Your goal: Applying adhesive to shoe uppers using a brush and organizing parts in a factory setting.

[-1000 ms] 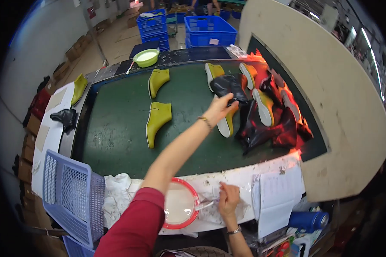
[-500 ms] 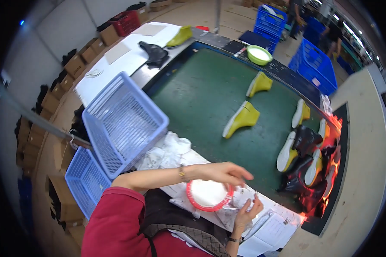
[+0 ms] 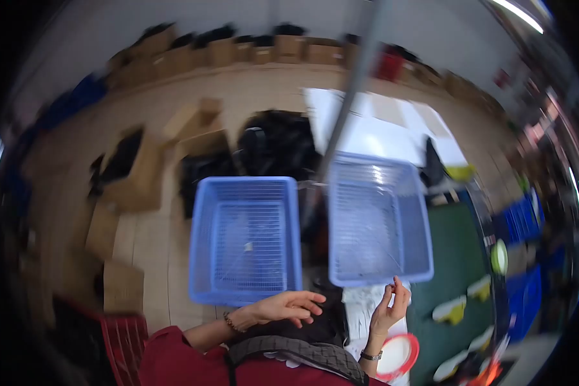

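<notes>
My left hand (image 3: pixel 283 307) hovers just under the near rim of a blue mesh basket (image 3: pixel 246 239), fingers spread, holding nothing. My right hand (image 3: pixel 389 310) is raised with its fingers loosely curled upward, right below the near edge of a second blue basket (image 3: pixel 377 219); I see nothing in it. A round white dish with a red rim (image 3: pixel 396 357) lies beside my right wrist. Both baskets look empty. The whole view is motion-blurred.
A green conveyor surface (image 3: pixel 460 257) at the right carries yellow-green shoe parts (image 3: pixel 453 312) and a green bowl (image 3: pixel 498 257). A metal pole (image 3: pixel 349 109) rises between the baskets. Cardboard boxes (image 3: pixel 125 186) and a red crate (image 3: pixel 125 338) stand on the floor at the left.
The view has swung left, away from the green belt toward the baskets and floor. My left hand has come back from the shoes on the belt to the left basket's rim.
</notes>
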Available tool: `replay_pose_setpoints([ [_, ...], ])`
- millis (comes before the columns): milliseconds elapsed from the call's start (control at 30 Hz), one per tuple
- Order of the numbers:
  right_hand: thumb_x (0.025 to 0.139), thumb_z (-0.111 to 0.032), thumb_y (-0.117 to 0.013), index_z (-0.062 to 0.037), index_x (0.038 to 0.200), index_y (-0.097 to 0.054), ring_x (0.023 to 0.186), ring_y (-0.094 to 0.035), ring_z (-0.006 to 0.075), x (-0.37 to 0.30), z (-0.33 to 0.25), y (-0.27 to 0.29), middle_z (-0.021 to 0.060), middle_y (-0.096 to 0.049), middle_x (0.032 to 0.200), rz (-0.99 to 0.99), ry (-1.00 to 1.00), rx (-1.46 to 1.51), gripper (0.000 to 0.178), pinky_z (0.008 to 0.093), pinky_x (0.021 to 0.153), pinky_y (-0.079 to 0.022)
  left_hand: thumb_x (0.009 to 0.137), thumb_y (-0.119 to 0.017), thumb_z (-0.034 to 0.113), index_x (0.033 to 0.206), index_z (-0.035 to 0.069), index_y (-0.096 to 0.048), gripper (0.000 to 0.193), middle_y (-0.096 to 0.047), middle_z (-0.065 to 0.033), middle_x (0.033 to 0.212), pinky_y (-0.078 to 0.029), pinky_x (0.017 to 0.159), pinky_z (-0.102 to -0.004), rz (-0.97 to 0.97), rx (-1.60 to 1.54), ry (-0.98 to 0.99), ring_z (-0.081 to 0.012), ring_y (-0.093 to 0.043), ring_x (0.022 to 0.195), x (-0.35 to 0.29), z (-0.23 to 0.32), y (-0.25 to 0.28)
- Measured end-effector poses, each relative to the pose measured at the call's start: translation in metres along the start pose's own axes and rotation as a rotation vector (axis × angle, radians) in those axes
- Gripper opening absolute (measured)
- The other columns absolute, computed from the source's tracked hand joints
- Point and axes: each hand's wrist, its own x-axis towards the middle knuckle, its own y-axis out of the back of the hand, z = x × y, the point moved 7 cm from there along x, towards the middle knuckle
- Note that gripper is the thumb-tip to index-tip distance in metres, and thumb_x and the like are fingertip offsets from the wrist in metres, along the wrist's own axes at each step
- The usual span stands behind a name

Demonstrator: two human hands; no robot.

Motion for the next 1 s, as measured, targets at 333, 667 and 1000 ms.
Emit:
replay_pose_setpoints([
  [333,0.091,0.005,-0.064,0.0013,0.118,-0.07,0.079,-0.064,0.0174,0.018,-0.116,-0.154,0.01,-0.064,0.086,-0.579,0.309,0.428,0.028,0.029,0.071,-0.051,0.098,-0.063,0.014,0.149,0.009,-0.045,0.054,-0.061,-0.0089,0.127,-0.056,0.082,-0.0282,0.554,-0.267,-0.559,-0.0145,-0.065,0.104,-0.097,0.022,0.066],
  [667,0.096,0.009,-0.057,0.01,0.121,-0.062,0.084,-0.069,0.0189,-0.034,-0.227,-0.211,0.0093,-0.057,0.098,-0.966,0.198,0.962,0.026,0.0292,0.076,-0.058,0.101,-0.06,0.013,0.148,0.012,-0.046,0.049,-0.062,-0.0073,0.128,-0.055,0.086,-0.0308,0.937,-0.62,-0.621,-0.0151,-0.064,0.105,-0.174,-0.068,0.036],
  [1000,0.1,0.003,-0.054,0.0083,0.12,-0.065,0.072,-0.07,0.0185,-0.26,-0.417,-0.217,0.013,-0.066,0.099,-1.465,0.275,1.072,0.024,0.0286,0.07,-0.055,0.105,-0.056,0.018,0.141,0.004,-0.055,0.039,-0.066,-0.0057,0.122,-0.054,0.084,-0.028,1.343,-0.349,-0.815,-0.0102,-0.063,0.103,-0.379,-0.126,0.07],
])
